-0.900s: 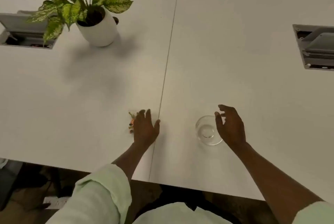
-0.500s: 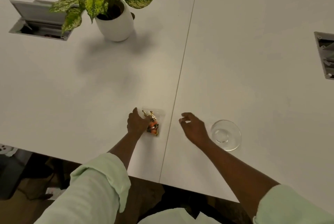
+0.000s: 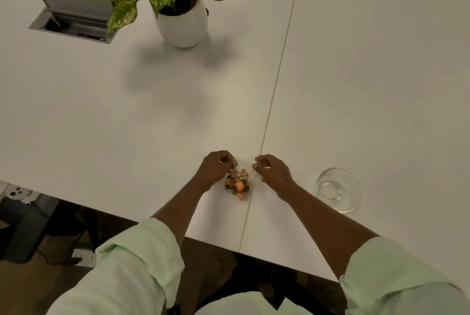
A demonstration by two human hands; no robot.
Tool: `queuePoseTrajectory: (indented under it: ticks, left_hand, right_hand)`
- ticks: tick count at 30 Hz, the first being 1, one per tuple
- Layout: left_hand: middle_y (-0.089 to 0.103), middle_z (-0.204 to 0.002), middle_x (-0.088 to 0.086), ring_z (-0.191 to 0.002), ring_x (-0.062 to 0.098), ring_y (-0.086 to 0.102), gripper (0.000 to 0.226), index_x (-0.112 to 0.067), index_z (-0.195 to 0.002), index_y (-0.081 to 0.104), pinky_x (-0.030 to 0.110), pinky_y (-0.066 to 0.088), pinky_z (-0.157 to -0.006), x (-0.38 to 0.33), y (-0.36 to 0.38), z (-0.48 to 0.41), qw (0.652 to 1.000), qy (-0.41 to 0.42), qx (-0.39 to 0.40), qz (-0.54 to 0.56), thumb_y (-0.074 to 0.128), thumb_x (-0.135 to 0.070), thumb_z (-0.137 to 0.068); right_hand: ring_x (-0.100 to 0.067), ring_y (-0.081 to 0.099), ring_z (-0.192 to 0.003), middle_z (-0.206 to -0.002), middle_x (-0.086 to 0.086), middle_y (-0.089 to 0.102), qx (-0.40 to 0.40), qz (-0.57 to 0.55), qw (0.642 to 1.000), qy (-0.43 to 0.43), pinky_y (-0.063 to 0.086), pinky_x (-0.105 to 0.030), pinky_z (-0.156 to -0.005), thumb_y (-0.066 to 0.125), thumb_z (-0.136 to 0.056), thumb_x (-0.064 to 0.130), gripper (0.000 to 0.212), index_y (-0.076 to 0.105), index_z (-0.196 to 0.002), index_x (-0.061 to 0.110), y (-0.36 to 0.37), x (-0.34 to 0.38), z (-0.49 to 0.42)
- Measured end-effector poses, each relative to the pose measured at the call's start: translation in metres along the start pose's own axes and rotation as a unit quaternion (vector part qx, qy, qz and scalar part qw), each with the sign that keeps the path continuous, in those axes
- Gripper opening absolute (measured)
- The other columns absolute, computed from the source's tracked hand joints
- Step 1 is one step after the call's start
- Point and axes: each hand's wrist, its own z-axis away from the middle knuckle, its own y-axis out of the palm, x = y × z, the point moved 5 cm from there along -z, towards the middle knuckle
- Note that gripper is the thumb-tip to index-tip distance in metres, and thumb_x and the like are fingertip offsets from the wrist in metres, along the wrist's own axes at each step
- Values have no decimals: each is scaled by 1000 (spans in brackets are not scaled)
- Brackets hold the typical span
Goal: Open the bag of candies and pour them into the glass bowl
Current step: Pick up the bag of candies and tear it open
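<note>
A small clear bag of candies [image 3: 238,185], orange, dark and gold inside, lies on the white table [image 3: 178,116] near the front edge, just left of the seam. My left hand [image 3: 216,169] pinches the bag's top left with thumb and fingers. My right hand [image 3: 273,173] pinches the clear top edge on the right side. The glass bowl [image 3: 338,189] stands to the right of my right hand, apart from it, with nothing visible in it.
A potted plant in a white pot [image 3: 181,19] stands at the back. An open cable hatch [image 3: 73,15] is set into the table at back left. The table's front edge [image 3: 101,209] runs close to my arms.
My right hand has left the bowl and moved left to the bag. My left hand shifted from resting on the bag to pinching its top. The camera view shifted too.
</note>
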Motion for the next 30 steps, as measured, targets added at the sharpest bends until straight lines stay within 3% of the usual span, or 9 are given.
queuePoseTrajectory:
  ticks: [5,10,13,16,19,21,23,27,30]
  left_hand:
    - [69,-82,3,-76,13,62,11,-14,-80,67,25,45,-70,-8,5,16,999,21,32,-13,68,-13,-90]
    - [70,-81,-1,-75,10,61,8,-3,-84,69,25,46,-73,-29,23,24,996,56,52,-41,67,-9,-88]
    - [67,-74,-7,-62,-2,56,7,-4,-81,67,17,41,-64,-45,42,29,992,81,66,-69,66,-7,-88]
    - [71,-94,3,-82,16,64,7,-8,-85,67,25,47,-75,-60,64,34,987,113,61,-96,64,-8,-92]
    - [66,-110,8,-94,23,63,16,-8,-109,65,32,50,-84,-68,89,40,983,122,40,-130,65,-17,-95]
    - [65,-106,7,-92,19,62,26,-9,-114,61,32,50,-83,-66,103,47,986,104,15,-126,67,-23,-94]
    - [69,-95,4,-83,14,63,22,-8,-104,62,29,50,-77,-59,117,57,990,87,12,-108,66,-27,-93]
    - [74,-89,2,-82,15,69,21,-12,-96,66,29,55,-73,-40,140,79,992,51,48,-102,66,-32,-92]
    - [74,-92,0,-85,14,70,25,-12,-100,68,27,56,-76,-34,149,90,993,42,46,-102,69,-36,-90]
  right_hand:
    - [-10,67,-80,-78,15,69,29,163,982,-93,47,-23,-72,69,-93,27,12,76,-92,17,-11,6,13]
    - [-19,70,-76,-78,0,75,23,178,978,-104,57,-35,-73,68,-93,22,10,73,-87,17,-25,-4,43]
    - [-21,72,-74,-76,-2,75,3,145,986,-82,61,-39,-73,67,-93,22,10,71,-88,15,-38,-13,60]
    - [-23,74,-73,-77,-5,75,-31,96,994,-47,63,-39,-71,67,-93,19,9,71,-90,12,-53,-25,75]
    - [-21,75,-69,-78,-6,75,-75,36,996,-16,63,-33,-68,67,-93,17,9,71,-89,9,-65,-38,87]
    - [-20,76,-69,-75,-2,75,-99,-7,995,5,59,-23,-63,68,-93,16,9,72,-88,10,-70,-49,93]
    - [-20,77,-70,-74,1,75,-115,-56,991,27,57,-17,-60,69,-92,15,8,72,-87,10,-74,-58,98]
    - [-24,77,-79,-86,-11,77,-111,-166,978,58,64,-36,-78,66,-92,8,7,73,-90,9,-75,-70,100]
    - [-25,78,-89,-96,-11,79,-88,-238,964,79,64,-35,-81,59,-93,4,17,74,-95,13,-76,-77,102]
